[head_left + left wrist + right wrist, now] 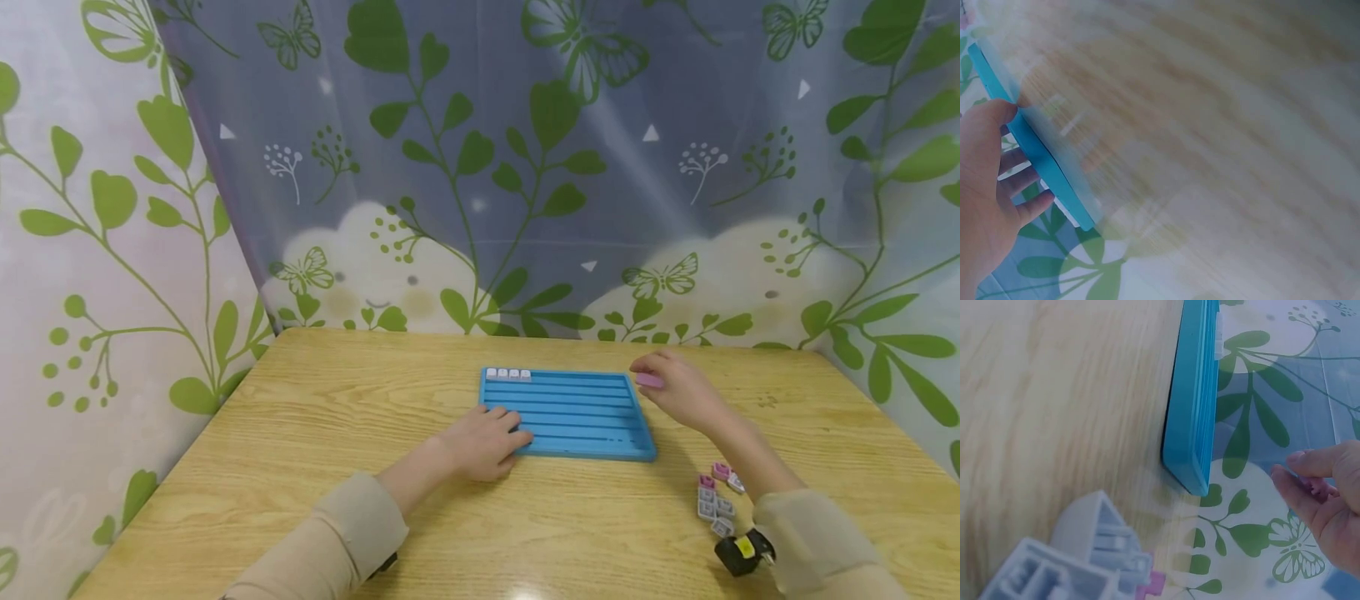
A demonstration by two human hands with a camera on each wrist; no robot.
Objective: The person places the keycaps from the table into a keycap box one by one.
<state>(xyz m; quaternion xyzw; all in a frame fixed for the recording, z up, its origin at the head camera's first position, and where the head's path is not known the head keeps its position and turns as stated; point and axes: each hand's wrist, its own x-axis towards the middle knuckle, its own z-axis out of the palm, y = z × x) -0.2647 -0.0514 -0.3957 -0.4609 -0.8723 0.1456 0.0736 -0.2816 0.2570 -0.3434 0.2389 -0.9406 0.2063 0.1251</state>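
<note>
A shallow blue tray [577, 408] with ridged rows lies on the table. Four-sided white keycaps [508, 375] stand side by side at the left end of its far row. My left hand [483, 443] holds the tray's near left corner; in the left wrist view its thumb [1002, 111] lies against the outer wall and the fingers reach over the tray. Beyond the tray's right side, my right hand [678, 393] pinches a pink keycap [649, 381] between thumb and fingers. The right wrist view shows this pink keycap [1319, 487] partly hidden by the fingers.
Several loose keycaps, grey [707, 507] and pink [721, 471], lie on the table [585, 533] near my right forearm. A black device with a yellow label [744, 547] sits at the right wrist. A leaf-patterned cloth [480, 167] hangs behind the table.
</note>
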